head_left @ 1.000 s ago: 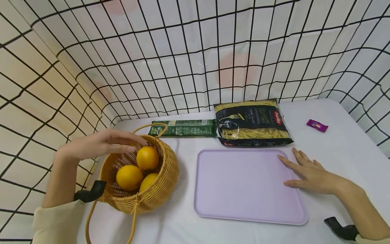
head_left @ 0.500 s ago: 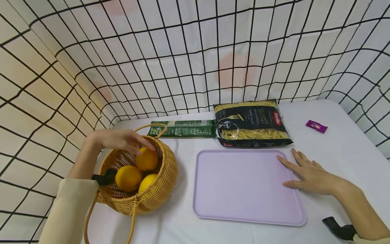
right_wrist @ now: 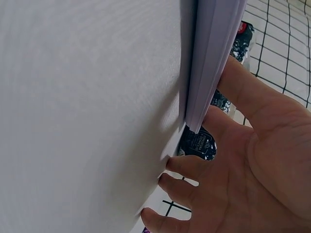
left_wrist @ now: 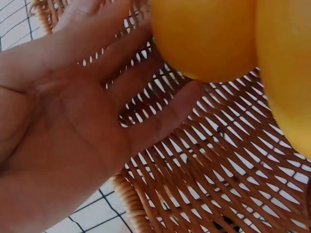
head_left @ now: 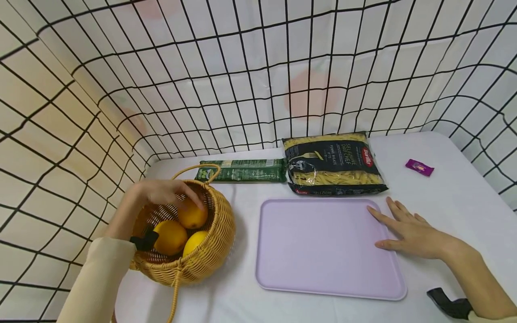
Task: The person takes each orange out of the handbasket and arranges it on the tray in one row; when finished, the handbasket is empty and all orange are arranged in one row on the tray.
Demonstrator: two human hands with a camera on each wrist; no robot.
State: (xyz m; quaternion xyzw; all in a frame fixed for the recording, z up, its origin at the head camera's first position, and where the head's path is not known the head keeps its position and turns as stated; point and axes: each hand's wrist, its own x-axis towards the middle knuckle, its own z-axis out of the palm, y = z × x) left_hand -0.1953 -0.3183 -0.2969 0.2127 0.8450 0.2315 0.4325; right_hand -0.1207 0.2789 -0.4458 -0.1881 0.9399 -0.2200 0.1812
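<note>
a gridded backdrop [head_left: 246,89] was seen behind the desk [head_left: 242,287], by which everything else was carried. at the front the tray [head_left: 319,249] was laid flat. to its left, apart from it, the basket [head_left: 220,242] was placed, with three fruits held inside. behind the tray the pasta bag [head_left: 333,163] was laid, and next to it the green pack [head_left: 250,170], partly crossed by the basket's handle.

the hands were well apart. by the right hand [head_left: 416,231], spread out, the tray's right edge was touched with thumb and forefinger, while the other fingertips were rested on the desk. the left hand [head_left: 161,193] was lowered into the basket, its fingers laid over the upper orange [head_left: 194,217]; in the left wrist view they were shown fairly straight and spread, the palm off the fruit, so no firm hold was seen.

the upper orange was lodged toward the basket's far side, the lower orange [head_left: 170,237] and yellow fruit [head_left: 195,242] nearer the front. the step in hand was judged to be the grasping of the upper orange. next, fingers and thumb would need to be closed round it, low enough that the round skin was not slipped off.

the purple packet [head_left: 420,167] was laid right of the pasta bag.
</note>
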